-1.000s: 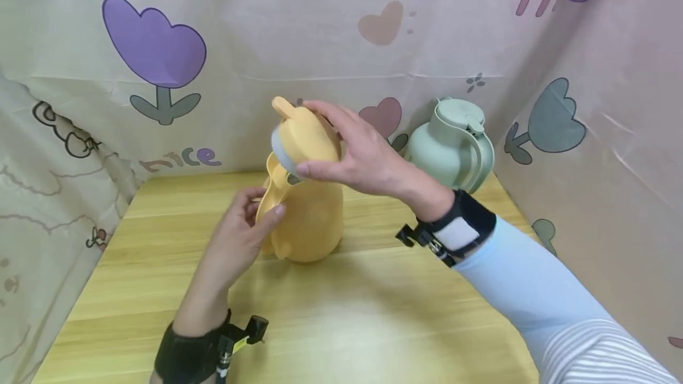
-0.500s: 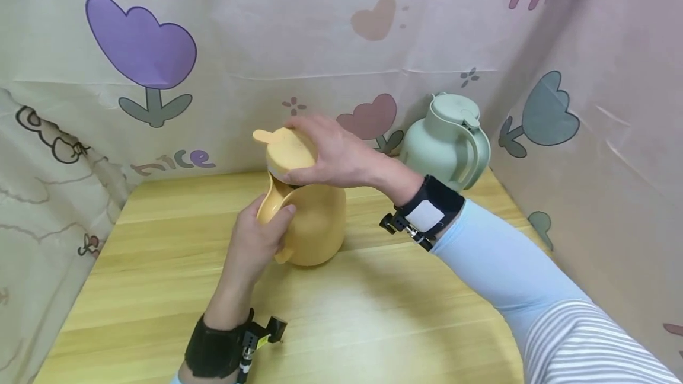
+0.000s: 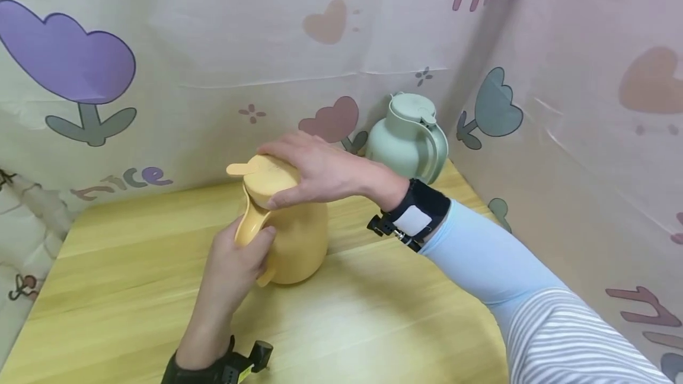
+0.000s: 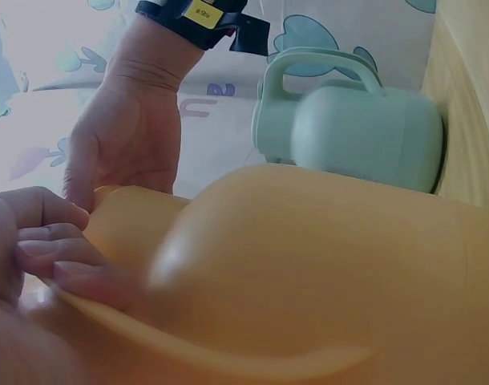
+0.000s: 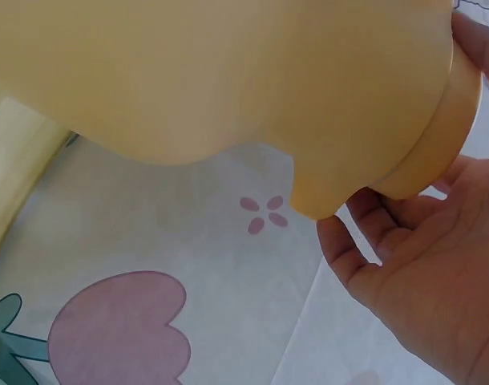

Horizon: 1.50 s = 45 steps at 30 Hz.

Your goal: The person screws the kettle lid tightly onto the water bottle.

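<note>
A yellow thermos jug (image 3: 304,245) stands upright on the table in the head view. My left hand (image 3: 232,262) grips its handle (image 3: 251,225), with the thumb over the top part. At the jug's mouth sits its round yellow lid (image 3: 271,179), a tab pointing left. My right hand (image 3: 325,168) holds this lid from above, fingers on the far side and thumb on the near side. The right wrist view has the lid's edge (image 5: 433,152) at the jug's neck, with fingertips touching near the spout (image 5: 315,196). Much of the left fingers is hidden behind the handle in the head view.
A pale green thermos jug (image 3: 400,141), lid on, stands at the back right of the wooden table (image 3: 373,325). A patterned cloth (image 3: 213,28) hangs close behind the table and along its right side.
My right hand has brought the lid down from above the jug, levelling it onto the mouth. My left hand keeps its grip on the handle. The head view has swung right.
</note>
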Tool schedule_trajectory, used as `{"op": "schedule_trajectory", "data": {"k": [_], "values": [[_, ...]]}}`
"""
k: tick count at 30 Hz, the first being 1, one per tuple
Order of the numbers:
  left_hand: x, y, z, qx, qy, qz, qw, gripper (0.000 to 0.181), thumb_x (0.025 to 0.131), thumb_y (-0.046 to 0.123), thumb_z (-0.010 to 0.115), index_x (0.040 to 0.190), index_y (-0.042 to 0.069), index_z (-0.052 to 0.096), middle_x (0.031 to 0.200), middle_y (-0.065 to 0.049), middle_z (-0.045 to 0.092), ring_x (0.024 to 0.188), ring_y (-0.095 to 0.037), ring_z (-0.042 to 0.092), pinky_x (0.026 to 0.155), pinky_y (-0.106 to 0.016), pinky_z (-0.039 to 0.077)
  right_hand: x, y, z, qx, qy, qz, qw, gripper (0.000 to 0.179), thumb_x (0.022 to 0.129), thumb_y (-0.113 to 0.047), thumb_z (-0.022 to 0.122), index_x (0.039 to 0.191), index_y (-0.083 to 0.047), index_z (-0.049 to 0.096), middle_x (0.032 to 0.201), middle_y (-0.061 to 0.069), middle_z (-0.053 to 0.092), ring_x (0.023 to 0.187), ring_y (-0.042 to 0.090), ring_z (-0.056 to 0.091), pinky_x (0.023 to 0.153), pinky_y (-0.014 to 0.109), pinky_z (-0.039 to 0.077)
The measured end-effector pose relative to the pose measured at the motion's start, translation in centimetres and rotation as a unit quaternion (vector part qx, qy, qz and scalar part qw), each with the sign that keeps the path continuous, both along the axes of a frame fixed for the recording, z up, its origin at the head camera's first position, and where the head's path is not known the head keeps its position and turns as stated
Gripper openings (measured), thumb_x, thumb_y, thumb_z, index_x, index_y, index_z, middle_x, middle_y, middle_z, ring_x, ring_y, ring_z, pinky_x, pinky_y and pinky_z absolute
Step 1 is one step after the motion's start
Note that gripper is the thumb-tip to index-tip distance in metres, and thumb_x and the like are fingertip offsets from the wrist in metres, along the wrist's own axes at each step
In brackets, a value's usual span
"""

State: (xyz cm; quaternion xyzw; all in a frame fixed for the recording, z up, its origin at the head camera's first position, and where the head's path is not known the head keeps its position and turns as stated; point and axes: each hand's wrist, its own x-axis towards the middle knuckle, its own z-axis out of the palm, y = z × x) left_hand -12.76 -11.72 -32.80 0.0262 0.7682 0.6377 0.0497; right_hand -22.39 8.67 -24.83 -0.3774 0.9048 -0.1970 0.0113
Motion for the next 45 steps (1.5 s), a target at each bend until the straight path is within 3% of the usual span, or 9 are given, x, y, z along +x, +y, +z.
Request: {"op": "schedule_trajectory", "data": {"k": [3, 6, 12, 19, 24, 31, 37, 41, 45], "values": [[0.1, 0.1, -0.1, 0.017, -0.002, -0.010, 0.9998, 0.018, 0.100, 0.013, 0.066, 0.090, 0.004, 0.055, 0.059, 0.000, 0.045, 0.048, -0.015, 0.044, 0.047, -0.029, 0.041, 0.1, 0.4, 0.2, 0.005, -0.014, 0.009, 0.9998, 0.082, 0.089, -0.058, 0.076, 0.156, -0.020, 0.048, 0.149, -0.003, 0.054, 0.131, 0.012, 0.046, 0.104, 0.034, 0.042], [0.5, -0.4, -0.1, 0.028, -0.005, 0.006, 0.9996, 0.017, 0.100, 0.012, 0.066, 0.090, 0.004, 0.054, 0.058, 0.001, 0.045, 0.048, -0.014, 0.043, 0.046, -0.028, 0.040, -0.1, -0.5, 0.5, 0.006, -0.034, 0.023, 0.9991, 0.083, 0.088, -0.059, 0.077, 0.156, -0.021, 0.047, 0.150, -0.006, 0.054, 0.133, 0.009, 0.046, 0.104, 0.029, 0.043], [1.6, -3.0, 0.1, 0.042, 0.017, 0.039, 0.9982, 0.022, 0.102, 0.009, 0.064, 0.084, 0.004, 0.052, 0.056, 0.000, 0.045, 0.046, -0.013, 0.042, 0.044, -0.029, 0.040, 0.0, -4.7, 1.3, 0.026, -0.018, 0.020, 0.9993, 0.082, 0.083, -0.066, 0.078, 0.148, -0.021, 0.053, 0.135, -0.007, 0.057, 0.118, 0.008, 0.049, 0.095, 0.023, 0.044], [2.6, -4.5, 0.6, 0.062, 0.053, 0.078, 0.9936, 0.026, 0.102, 0.003, 0.062, 0.079, -0.001, 0.051, 0.054, 0.000, 0.044, 0.045, -0.011, 0.041, 0.041, -0.032, 0.037, 1.3, -8.1, 1.5, 0.058, 0.008, -0.037, 0.9976, 0.081, 0.083, -0.073, 0.072, 0.137, -0.017, 0.051, 0.121, -0.004, 0.052, 0.108, 0.009, 0.048, 0.083, 0.021, 0.044], [2.3, -3.3, 0.4, 0.062, 0.055, 0.075, 0.9937, 0.024, 0.101, 0.005, 0.063, 0.080, 0.001, 0.053, 0.053, -0.001, 0.045, 0.044, -0.011, 0.041, 0.041, -0.029, 0.037, 1.8, -6.8, 1.8, 0.075, -0.004, -0.072, 0.9946, 0.094, 0.081, -0.081, 0.068, 0.145, -0.016, 0.046, 0.126, -0.003, 0.048, 0.111, 0.011, 0.046, 0.085, 0.024, 0.046], [2.1, -1.7, 0.4, 0.041, 0.038, 0.058, 0.9967, 0.019, 0.099, 0.007, 0.065, 0.083, 0.003, 0.055, 0.056, 0.000, 0.046, 0.045, -0.012, 0.043, 0.042, -0.028, 0.039, 2.0, -3.7, 3.6, 0.072, -0.036, -0.048, 0.9956, 0.097, 0.085, -0.072, 0.071, 0.160, -0.020, 0.039, 0.153, -0.002, 0.047, 0.134, 0.013, 0.046, 0.106, 0.035, 0.047], [2.1, -1.3, 0.6, 0.034, 0.037, 0.051, 0.9975, 0.020, 0.099, 0.008, 0.065, 0.082, 0.003, 0.054, 0.057, 0.000, 0.046, 0.047, -0.013, 0.044, 0.043, -0.028, 0.039, 1.9, -3.6, 3.3, 0.072, -0.020, -0.048, 0.9961, 0.082, 0.085, -0.062, 0.074, 0.149, -0.017, 0.051, 0.136, -0.003, 0.058, 0.119, 0.015, 0.052, 0.094, 0.033, 0.049], [2.1, -1.4, 0.6, 0.038, 0.042, 0.051, 0.9971, 0.019, 0.099, 0.006, 0.063, 0.082, 0.002, 0.055, 0.057, 0.000, 0.046, 0.046, -0.012, 0.043, 0.043, -0.028, 0.038, 2.0, -3.9, 2.9, 0.078, 0.006, -0.070, 0.9944, 0.084, 0.082, -0.072, 0.073, 0.142, -0.016, 0.056, 0.125, -0.001, 0.057, 0.109, 0.016, 0.052, 0.087, 0.034, 0.048], [2.2, -1.5, 0.5, 0.036, 0.046, 0.054, 0.9968, 0.019, 0.099, 0.007, 0.064, 0.082, 0.003, 0.056, 0.056, 0.000, 0.047, 0.046, -0.013, 0.044, 0.043, -0.028, 0.039, 2.2, -3.8, 3.0, 0.084, 0.005, -0.071, 0.9940, 0.091, 0.080, -0.078, 0.072, 0.144, -0.016, 0.053, 0.127, 0.001, 0.056, 0.110, 0.017, 0.051, 0.089, 0.036, 0.049]]}}
